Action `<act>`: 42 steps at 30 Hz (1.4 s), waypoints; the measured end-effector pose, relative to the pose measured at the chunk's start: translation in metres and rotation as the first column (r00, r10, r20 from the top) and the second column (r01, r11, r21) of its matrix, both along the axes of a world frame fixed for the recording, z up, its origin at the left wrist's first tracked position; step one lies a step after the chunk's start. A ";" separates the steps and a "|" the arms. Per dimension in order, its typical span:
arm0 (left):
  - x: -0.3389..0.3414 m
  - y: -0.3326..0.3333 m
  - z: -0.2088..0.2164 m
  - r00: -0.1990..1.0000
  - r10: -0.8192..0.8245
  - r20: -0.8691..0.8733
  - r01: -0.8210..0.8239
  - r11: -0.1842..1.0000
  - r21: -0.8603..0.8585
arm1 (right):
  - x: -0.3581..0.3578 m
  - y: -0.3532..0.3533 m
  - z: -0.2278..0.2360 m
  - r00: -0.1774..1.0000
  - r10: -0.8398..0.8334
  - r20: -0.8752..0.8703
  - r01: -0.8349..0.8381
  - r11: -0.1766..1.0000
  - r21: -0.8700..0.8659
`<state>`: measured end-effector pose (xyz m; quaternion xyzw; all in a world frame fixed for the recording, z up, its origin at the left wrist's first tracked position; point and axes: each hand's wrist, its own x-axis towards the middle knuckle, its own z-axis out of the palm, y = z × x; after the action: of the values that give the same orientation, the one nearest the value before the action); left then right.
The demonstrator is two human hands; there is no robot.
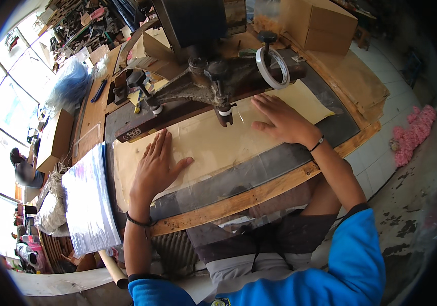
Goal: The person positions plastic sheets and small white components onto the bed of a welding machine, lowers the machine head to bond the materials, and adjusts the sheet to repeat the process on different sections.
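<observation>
You're in a workshop: heavy metal machine [198, 84] over your wood-edged bench [244, 199], tape roll [284, 74] at the machine's right, cardboard box [325, 25] beyond, heap of scraps [70, 23] at far left

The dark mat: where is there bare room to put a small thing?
Free: the mat between sheet and wooden edge, and its right corner past the sheet. Between left hand and right hand, the sheet lies bare. Crowded: around the machine and tape roll.

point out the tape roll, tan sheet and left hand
tape roll [262, 71]: head view, left side of its ring
tan sheet [216, 148]: head view, near its middle
left hand [157, 166]: head view, back of the hand
</observation>
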<state>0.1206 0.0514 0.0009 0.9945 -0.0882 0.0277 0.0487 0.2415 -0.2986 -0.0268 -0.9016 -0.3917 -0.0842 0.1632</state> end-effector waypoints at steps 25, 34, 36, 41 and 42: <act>-0.009 0.039 0.026 0.999 -0.019 0.030 0.025 0.978 -0.206 | -0.021 -0.014 0.009 0.980 -0.051 -0.191 0.063 0.996 0.061; -0.008 0.017 0.008 0.986 -0.161 0.037 0.166 0.966 -0.196 | -0.022 -0.013 0.010 0.985 0.032 -0.171 -0.008 0.990 0.141; -0.007 0.017 0.004 0.987 -0.157 0.044 0.162 0.973 -0.167 | -0.023 -0.014 0.007 0.988 0.035 -0.148 -0.015 0.991 0.133; -0.001 0.018 -0.003 0.990 -0.142 0.023 0.144 0.979 -0.143 | -0.017 -0.016 0.005 0.992 0.057 -0.112 -0.045 0.993 0.111; -0.003 0.020 -0.001 0.992 -0.129 0.016 0.130 0.980 -0.148 | -0.016 -0.013 0.004 0.992 0.058 -0.115 -0.045 0.993 0.113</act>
<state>0.1175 0.0716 -0.0003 0.9802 -0.1504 0.0342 0.1243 0.2253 -0.3119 -0.0229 -0.8841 -0.3995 -0.0481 0.2377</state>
